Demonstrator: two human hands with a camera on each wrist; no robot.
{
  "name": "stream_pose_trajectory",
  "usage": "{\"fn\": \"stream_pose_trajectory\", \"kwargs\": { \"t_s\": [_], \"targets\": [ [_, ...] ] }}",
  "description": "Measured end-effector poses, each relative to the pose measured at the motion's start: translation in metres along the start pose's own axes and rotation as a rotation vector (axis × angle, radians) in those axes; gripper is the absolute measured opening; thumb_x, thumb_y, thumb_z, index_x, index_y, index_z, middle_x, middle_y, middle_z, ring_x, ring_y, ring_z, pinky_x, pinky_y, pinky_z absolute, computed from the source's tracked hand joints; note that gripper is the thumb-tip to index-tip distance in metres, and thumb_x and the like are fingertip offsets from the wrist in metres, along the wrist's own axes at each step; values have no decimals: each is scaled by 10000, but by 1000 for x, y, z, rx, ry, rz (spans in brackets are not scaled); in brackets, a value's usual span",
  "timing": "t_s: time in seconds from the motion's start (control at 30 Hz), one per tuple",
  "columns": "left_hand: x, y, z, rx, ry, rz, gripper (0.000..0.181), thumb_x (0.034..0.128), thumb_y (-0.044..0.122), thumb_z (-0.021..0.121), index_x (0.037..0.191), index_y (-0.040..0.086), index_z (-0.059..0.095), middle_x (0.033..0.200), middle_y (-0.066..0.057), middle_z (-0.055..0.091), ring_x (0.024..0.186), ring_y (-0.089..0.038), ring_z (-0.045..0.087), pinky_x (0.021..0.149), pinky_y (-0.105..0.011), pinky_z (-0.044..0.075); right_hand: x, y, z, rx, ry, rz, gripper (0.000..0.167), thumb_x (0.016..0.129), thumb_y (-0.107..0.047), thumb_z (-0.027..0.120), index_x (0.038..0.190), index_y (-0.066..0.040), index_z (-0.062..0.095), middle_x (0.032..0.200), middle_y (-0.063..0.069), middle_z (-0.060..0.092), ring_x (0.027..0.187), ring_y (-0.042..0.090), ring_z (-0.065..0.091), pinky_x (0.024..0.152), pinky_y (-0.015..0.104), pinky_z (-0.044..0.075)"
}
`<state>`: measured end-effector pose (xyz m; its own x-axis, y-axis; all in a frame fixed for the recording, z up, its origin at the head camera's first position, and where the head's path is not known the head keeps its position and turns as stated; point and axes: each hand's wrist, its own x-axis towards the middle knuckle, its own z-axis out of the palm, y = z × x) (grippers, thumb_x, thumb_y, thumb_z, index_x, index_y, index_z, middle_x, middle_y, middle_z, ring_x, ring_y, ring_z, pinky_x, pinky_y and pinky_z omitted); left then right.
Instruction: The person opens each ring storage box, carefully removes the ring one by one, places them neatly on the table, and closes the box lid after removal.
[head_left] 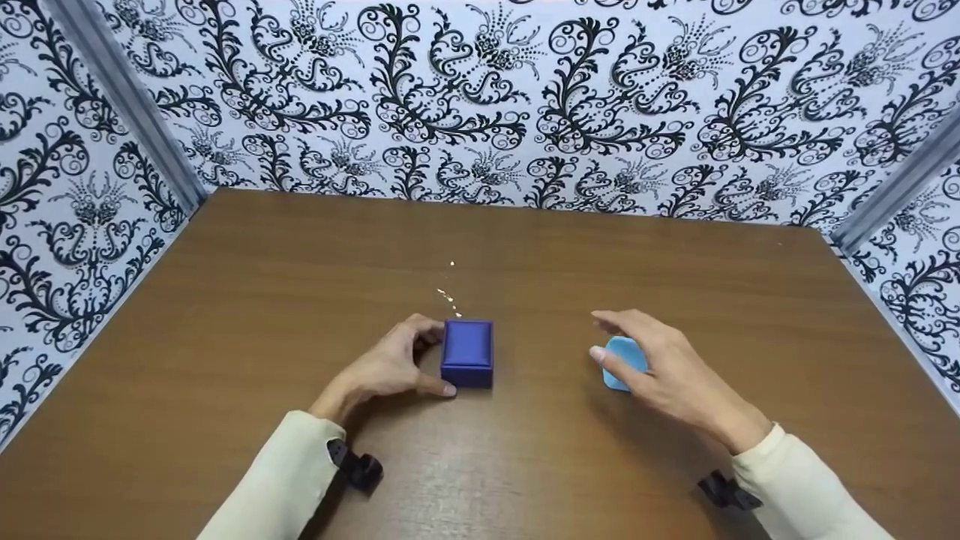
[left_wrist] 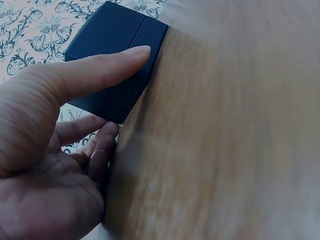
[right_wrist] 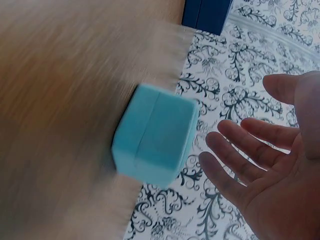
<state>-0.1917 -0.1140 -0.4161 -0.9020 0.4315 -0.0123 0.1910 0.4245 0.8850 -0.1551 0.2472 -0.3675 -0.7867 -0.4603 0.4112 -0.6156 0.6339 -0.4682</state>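
Left hand point(head_left: 390, 364): fingers and thumb bracket the dark-blue, padded-top rectangular box point(head_left: 468, 352); clamping cannot be confirmed. Right hand point(head_left: 671, 367): fingers apart, near the light-blue, rounded-corner box point(right_wrist: 155, 135), not gripping. Progress, as judged: left hand positioned; right grip outstanding; both boxes closed, unlifted, on the brown wood-grain bench point(head_left: 315, 255).

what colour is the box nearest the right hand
The box is light blue, leaning turquoise in the right wrist view, where it shows best.

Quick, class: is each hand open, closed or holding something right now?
Left hand: holding the dark blue box between thumb and fingers.
Right hand: open, near the light blue box.
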Motion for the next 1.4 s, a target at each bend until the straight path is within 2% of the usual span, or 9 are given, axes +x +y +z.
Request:
{"fn": "stream_pose_trajectory", "kwargs": {
  "t_s": [0.2,0.4,0.67,0.83,1.1,1.27,1.4],
  "targets": [
    [2,0,1,41,-6,30,652,596,108,974,1158,3,659,1081,-104,543,1042,-271,507,960,-432,401,6,-8,9,5,-33,-25,430,960,-212,717,1357,-87,609,1225,-8,656,1111,203,635,908,432,532],
    [3,1,1,39,2,10,660,582,91,973,1150,-8,651,1087,-101,543,1056,-277,514,997,-472,406,17,-18,19,6,-64,-57,476,960,-270,719,1377,-76,595,1241,6,655,1140,182,625,958,424,509],
    [3,0,2,56,4,-4,674,584,96,974,1157,-13,638,1099,-103,541,1069,-286,517,1009,-483,407,32,-29,32,39,-151,-78,560,949,-351,726,1406,-76,556,1258,25,629,1141,246,621,955,426,507],
    [3,-1,2,75,5,-3,688,581,107,978,1166,-11,636,1102,-98,543,1076,-287,521,1015,-486,409,41,-33,43,65,-195,-61,631,913,-375,765,1415,-66,540,1280,48,615,1158,250,605,973,430,497],
    [4,-2,1,90,5,34,680,577,119,987,1143,-17,636,1071,-104,552,1047,-279,524,998,-477,415,54,-39,62,127,-252,-31,732,878,-376,801,1445,-30,494,1364,144,570,1190,317,597,994,478,485],
    [4,-3,1,87,4,38,672,579,124,989,1134,-10,634,1066,-103,555,1047,-280,524,1000,-476,410,60,-43,70,147,-308,30,847,850,-390,825,1520,-66,420,1450,135,513,1267,317,558,1049,483,442],
    [4,-3,0,85,1,32,670,585,123,988,1137,-11,632,1073,-103,554,1059,-286,522,1010,-484,405,65,-46,76,148,-328,44,879,833,-374,843,1529,-62,406,1464,126,502,1283,309,545,1069,478,421]
  ]
}}
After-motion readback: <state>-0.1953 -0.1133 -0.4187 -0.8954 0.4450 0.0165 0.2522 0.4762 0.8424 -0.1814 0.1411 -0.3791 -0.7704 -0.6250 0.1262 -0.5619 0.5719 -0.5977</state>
